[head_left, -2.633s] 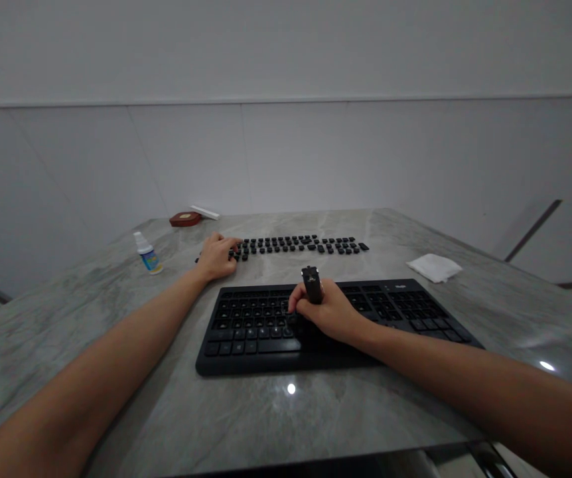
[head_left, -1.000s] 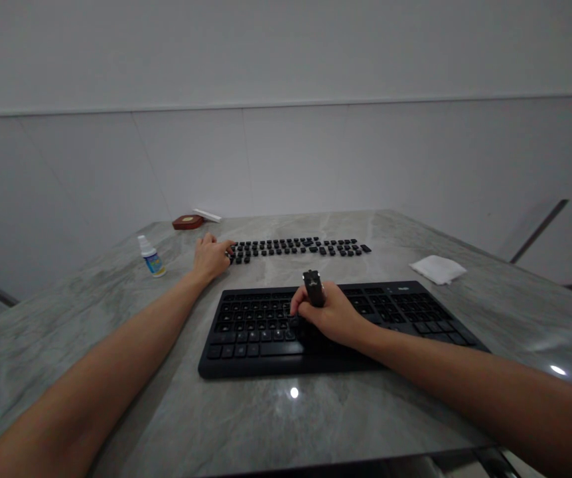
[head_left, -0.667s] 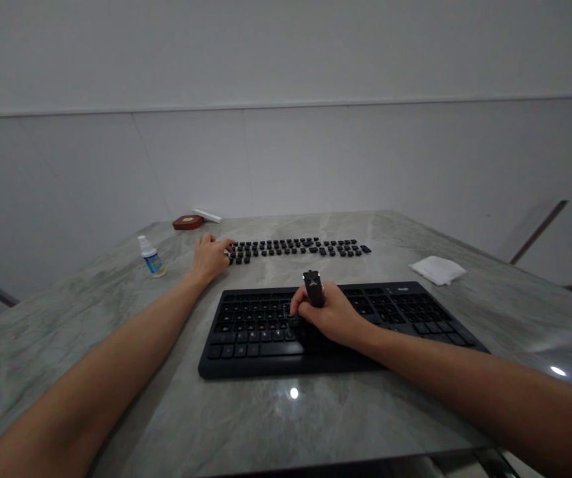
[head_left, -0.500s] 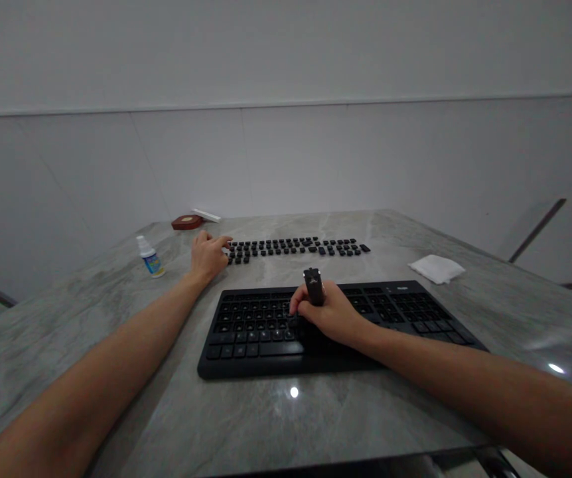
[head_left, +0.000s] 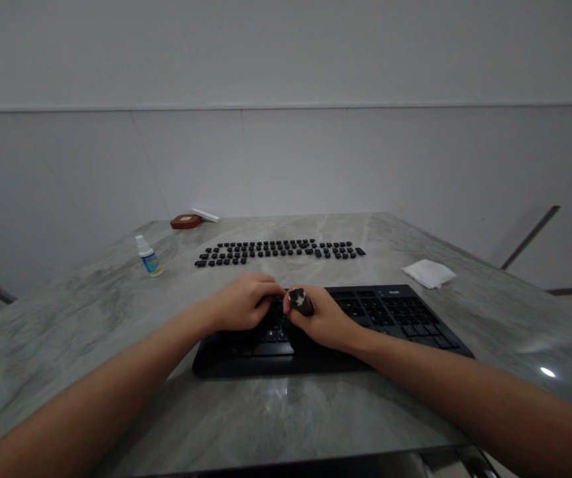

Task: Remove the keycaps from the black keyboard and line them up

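A black keyboard (head_left: 290, 365) lies on the grey table, with bare switches showing where keycaps are off. My right hand (head_left: 328, 320) is wrapped round a tool with a thick dark handle (head_left: 300, 302), held upright over the keyboard's left-middle part. The tool's lower end is hidden by the hand. My left hand (head_left: 246, 302) hovers over the keyboard's left part, fingers pinched close to the tool and thumb tucked under. What the pinch holds, if anything, is hidden. Behind the keyboard, loose black keycaps (head_left: 266, 252) stand in rows.
A white spray bottle with a blue label (head_left: 149, 259) stands at the left. A red-brown box (head_left: 185, 222) and a thin white object (head_left: 205, 215) lie at the back left. A folded white cloth (head_left: 429, 273) is on the right. The wall runs behind the table.
My left hand has come back from the left end of the keycap rows to the keyboard, beside my right hand. The tool in my right hand has tilted.
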Motion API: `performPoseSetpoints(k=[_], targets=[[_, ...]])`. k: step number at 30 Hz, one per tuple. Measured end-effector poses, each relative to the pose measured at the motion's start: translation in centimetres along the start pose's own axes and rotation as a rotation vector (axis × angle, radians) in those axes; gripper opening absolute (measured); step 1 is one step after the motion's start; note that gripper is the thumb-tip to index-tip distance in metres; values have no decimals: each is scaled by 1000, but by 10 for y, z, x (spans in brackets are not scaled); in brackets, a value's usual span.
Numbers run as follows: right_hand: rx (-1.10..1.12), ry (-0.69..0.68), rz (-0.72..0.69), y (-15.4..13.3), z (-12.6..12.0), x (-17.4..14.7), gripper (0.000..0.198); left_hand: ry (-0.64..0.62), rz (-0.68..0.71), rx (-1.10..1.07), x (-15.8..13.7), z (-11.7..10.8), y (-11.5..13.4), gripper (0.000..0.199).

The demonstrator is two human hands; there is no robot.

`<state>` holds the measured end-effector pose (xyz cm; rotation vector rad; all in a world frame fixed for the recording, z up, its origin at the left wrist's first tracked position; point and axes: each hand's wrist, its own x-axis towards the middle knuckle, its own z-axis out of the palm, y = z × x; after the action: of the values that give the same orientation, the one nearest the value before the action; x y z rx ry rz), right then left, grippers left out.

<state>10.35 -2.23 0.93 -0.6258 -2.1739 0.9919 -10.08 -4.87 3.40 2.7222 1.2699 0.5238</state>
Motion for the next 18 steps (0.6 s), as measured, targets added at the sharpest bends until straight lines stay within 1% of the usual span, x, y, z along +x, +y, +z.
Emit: performPoseSetpoints(k=[2,4,8,11,14,17,18], targets=[[-59,-31,-30,0,-2,-1,16,20,3,-42,-7,4,17,31],[-117,-82,-46,-1,-5,-3,18,32,36,-86,-10,7,23,28],[-251,-193,-117,-2,-15,-5,25,17,104,-220,-9,11,19,22],[-338,-220,-159,0,-19,-6,26,18,84,-302,-10,14,15,17],[-407,-242,-214,4,-20,-7,22,12,76,-333,-12,18,11,17],[-509,-256,-322,4,-21,-11,18,20,99,-330,-15,20,9,16],[-546,-276,-393,3,-22,-12,16,35,106,-324,-16,21,9,14]])
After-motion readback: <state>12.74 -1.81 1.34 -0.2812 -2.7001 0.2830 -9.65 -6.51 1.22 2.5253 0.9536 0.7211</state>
